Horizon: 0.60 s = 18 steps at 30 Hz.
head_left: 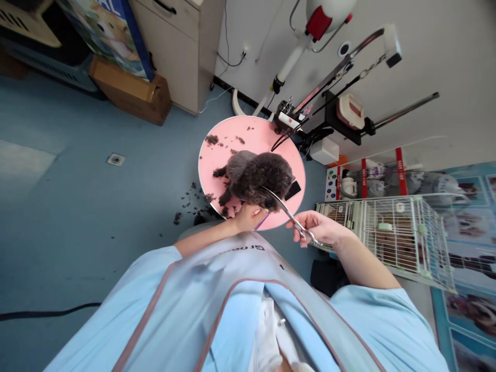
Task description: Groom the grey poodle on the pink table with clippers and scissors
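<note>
A dark grey, curly-coated dog is on the round pink grooming table, its head at the right and trimmed body at the left. My right hand is closed on silver scissors, fingers in the handle loops. The long blades slant up left, their tips against the fur on the near side of the head. At the table's near edge, my left hand is closed beneath the dog's head, against its fur. A thin purple tool sticks out from its fingers; its full shape is hidden.
Dark hair clippings lie on the table and floor. A black flat object rests beside the head. Behind stand a grooming arm with a black loop and a tool holder. A white wire cage is at right, a cardboard box at left.
</note>
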{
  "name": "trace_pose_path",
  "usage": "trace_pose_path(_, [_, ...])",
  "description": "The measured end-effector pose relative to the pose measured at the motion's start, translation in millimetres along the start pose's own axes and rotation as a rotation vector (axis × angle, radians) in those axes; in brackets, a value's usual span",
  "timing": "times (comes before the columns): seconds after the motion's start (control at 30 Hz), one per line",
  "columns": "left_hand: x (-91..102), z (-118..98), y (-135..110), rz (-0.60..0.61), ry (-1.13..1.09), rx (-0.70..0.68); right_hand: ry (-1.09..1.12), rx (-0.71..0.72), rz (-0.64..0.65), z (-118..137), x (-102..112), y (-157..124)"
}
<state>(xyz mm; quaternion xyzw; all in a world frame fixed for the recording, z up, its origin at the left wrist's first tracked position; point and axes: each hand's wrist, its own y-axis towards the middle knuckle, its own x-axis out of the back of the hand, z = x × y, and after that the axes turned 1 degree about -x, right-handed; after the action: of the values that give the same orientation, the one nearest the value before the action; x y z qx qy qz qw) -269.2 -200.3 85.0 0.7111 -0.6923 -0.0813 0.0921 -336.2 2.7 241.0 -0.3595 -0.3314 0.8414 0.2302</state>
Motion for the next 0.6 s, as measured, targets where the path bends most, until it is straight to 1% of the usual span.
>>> trace_pose_path(0.23, [-1.6,-0.3,-0.4,0.002,0.009,0.005,-0.036,-0.002,-0.041,1.3,-5.2,15.1])
trace_pose_path(0.37, [-3.2,-0.1,-1.0,0.005,0.005,0.022,-0.053,-0.001,-0.033,4.3,-8.8,21.9])
trace_pose_path(0.47, [-3.4,-0.1,-0.9,0.021,0.004,0.036,-0.062,-0.02,-0.037,5.6,-10.0,22.7])
trace_pose_path(0.6, [-2.2,-1.4,0.1,0.038,0.006,0.037,-0.082,-0.071,-0.026,5.1,-9.1,16.6])
